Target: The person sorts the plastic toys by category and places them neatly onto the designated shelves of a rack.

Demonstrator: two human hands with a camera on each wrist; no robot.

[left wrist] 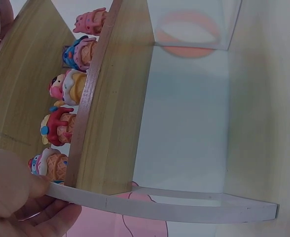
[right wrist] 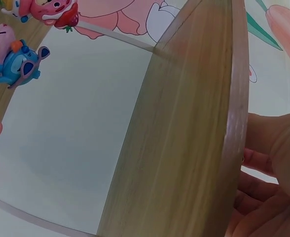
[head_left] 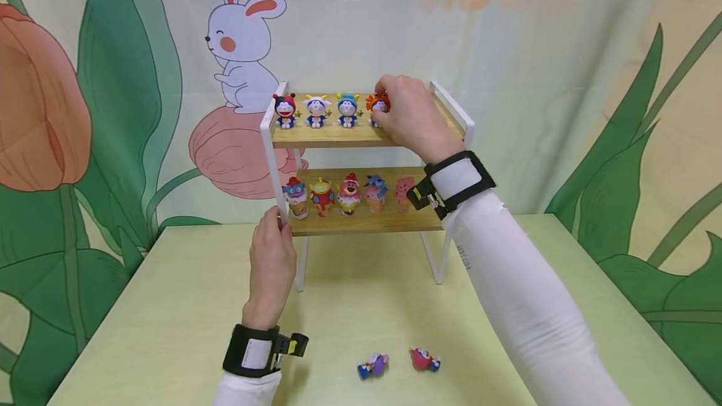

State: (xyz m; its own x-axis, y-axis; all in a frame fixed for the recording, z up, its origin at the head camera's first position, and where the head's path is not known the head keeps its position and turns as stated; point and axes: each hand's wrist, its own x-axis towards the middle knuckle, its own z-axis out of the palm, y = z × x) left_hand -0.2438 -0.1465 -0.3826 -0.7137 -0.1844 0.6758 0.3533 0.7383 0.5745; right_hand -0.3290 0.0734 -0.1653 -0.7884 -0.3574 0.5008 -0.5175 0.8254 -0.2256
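A two-tier wooden shelf (head_left: 361, 138) with a white frame stands on the table. My right hand (head_left: 414, 118) is at the right of its top board, thumb and fingers pinching a figurine in an orange-red hood (head_left: 376, 103). That figurine is partly covered by the fingers; the board hides it in the right wrist view. Left of it, figurines with a blue hood (head_left: 347, 111), a white hood (head_left: 316, 111) and a red-black hood (head_left: 285, 111) stand upright in a row. My left hand (head_left: 272, 265) grips the white side frame (left wrist: 184, 211) near the lower board.
Several ice-cream-cone figurines, among them a pink bear-like one (head_left: 349, 194), stand along the lower board (head_left: 361, 224). On the table (head_left: 186, 306) in front lie a purple figurine (head_left: 374, 366) and a red-and-blue figurine (head_left: 424, 359). A printed curtain (head_left: 507, 80) hangs behind.
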